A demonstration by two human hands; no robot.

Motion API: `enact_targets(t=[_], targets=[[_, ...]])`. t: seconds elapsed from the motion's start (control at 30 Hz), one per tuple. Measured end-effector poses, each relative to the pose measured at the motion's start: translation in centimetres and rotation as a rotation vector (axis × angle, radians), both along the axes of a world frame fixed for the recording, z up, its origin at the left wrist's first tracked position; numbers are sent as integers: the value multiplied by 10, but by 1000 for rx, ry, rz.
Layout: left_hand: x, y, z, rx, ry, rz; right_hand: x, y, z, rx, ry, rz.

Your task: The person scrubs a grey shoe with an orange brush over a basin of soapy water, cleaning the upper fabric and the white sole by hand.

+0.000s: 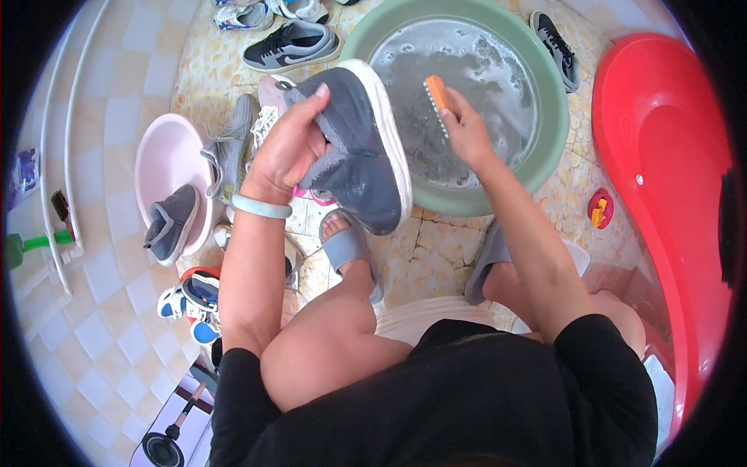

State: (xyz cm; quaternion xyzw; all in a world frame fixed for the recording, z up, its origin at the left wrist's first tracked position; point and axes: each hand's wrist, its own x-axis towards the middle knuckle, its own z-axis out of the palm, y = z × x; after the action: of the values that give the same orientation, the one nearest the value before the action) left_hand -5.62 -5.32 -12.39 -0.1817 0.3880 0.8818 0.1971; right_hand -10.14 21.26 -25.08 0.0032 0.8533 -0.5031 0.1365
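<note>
A dark grey shoe (362, 175) with a thick white sole is held up in my left hand (292, 148), whose fingers grip it near one end, with the thumb on its outside. The shoe is tilted so its sole edge faces right, beside the tub. In my right hand (465, 132) is an orange scrubbing brush (437, 92) with pale bristles pointing left. Hand and brush hang over a large green tub (551, 117) of murky grey, sudsy water (412, 58). Brush and shoe are apart.
Left stands a pink basin (159, 148) with another dark grey shoe (173, 222) on its rim. A black-and-grey sneaker (292, 45) lies beyond, another sneaker (556, 48) right of the tub. A red plastic bath (661, 117) fills the right side. Blue-and-white shoes (194, 300) sit lower left.
</note>
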Motion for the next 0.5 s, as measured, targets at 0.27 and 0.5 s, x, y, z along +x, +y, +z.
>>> enact_targets(t=[0.27,0.5], targets=[[2,1,-10,-197,64,61,41,-42,64,-144,675,280],[-1,-3,-24,-217,2,78,-21,-93,70,-174,539,341]])
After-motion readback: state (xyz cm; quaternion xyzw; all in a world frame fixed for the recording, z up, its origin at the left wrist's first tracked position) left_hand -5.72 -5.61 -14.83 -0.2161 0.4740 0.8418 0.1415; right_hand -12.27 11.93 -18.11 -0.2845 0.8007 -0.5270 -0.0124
